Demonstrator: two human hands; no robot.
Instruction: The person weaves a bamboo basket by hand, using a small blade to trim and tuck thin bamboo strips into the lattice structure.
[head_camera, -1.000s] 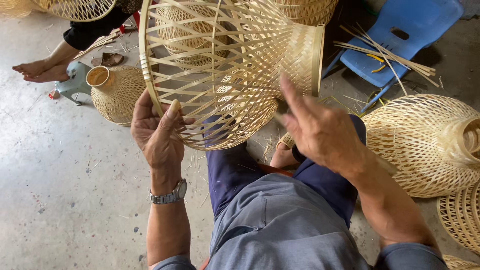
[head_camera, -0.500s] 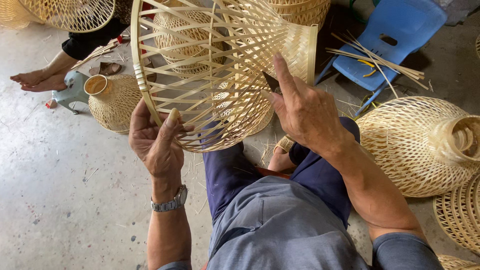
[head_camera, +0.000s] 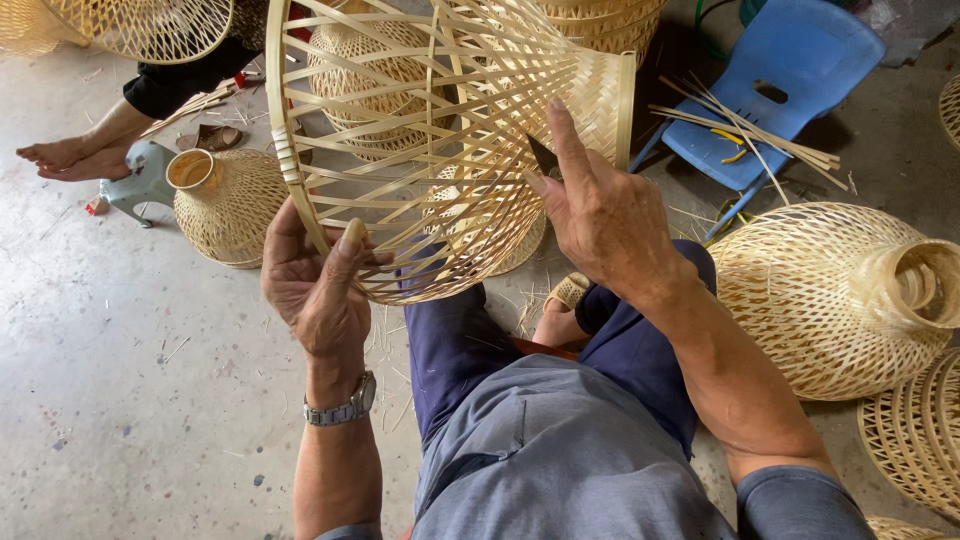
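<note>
A large open-weave bamboo basket frame (head_camera: 440, 150) is held up in front of me, its wide rim toward me and its narrow neck to the right. My left hand (head_camera: 315, 285) grips the lower left of the rim, thumb over the edge. My right hand (head_camera: 600, 215) presses against the weave on the right side, index finger pointing up, holding a small dark blade (head_camera: 543, 157) against the strips.
Finished woven bamboo shades lie around: one at left (head_camera: 225, 205), one at right (head_camera: 835, 295), more at the right edge (head_camera: 915, 430). A blue plastic chair (head_camera: 790, 75) carries loose bamboo strips (head_camera: 745, 125). Another person's bare feet (head_camera: 65, 155) rest at upper left on the concrete floor.
The basket frame has turned and shifted slightly in my hands. My right hand has slid higher along the weave with the blade; my left hand has kept its grip on the rim.
</note>
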